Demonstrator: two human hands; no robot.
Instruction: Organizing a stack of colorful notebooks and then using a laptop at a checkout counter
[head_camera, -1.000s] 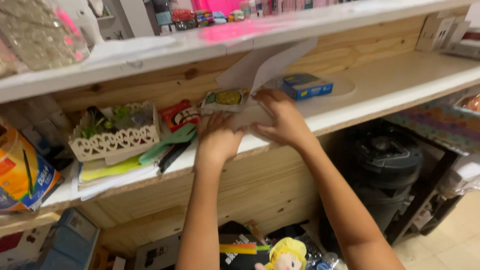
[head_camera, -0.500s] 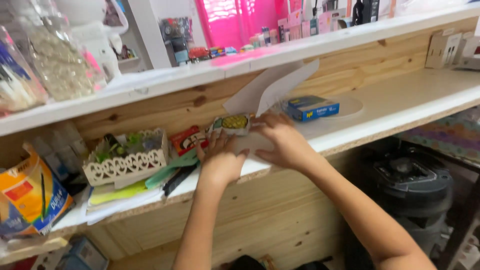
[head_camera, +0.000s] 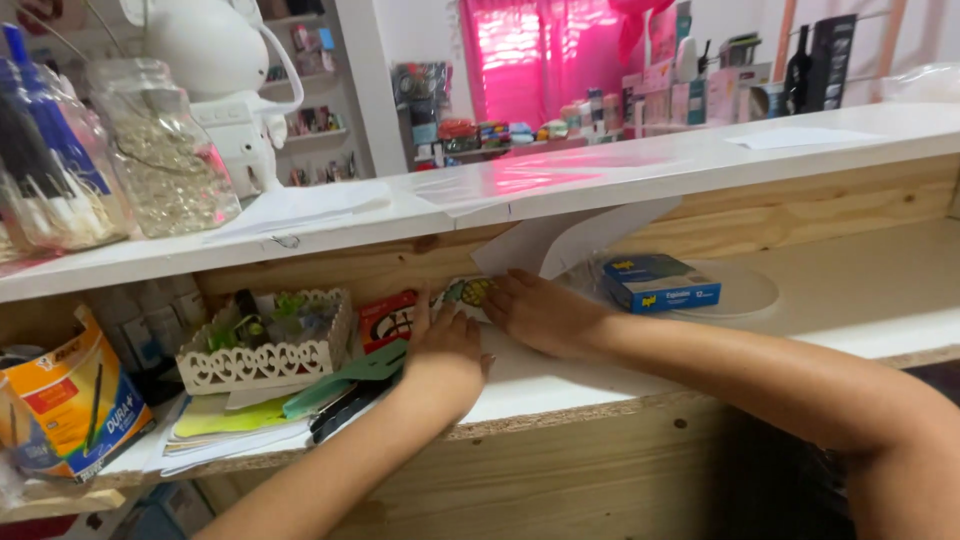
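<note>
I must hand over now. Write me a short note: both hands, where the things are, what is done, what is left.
Left hand: flat on the lower shelf, fingers touching the small yellow-green card.
Right hand: flat beside it, at the card's right edge.
Card: lies against the shelf's back wall, under white paper sheets; blue box to the right.
Done: card pinned, not lifted.
Left: picking it up, if wanted.

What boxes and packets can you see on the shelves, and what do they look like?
Blue box: flat, rectangular, yellow mark on top, lower shelf right of the right hand.
Orange box: far left, pen pictured on its front.
Red packet: beside the white lace basket, by the left hand.
</note>
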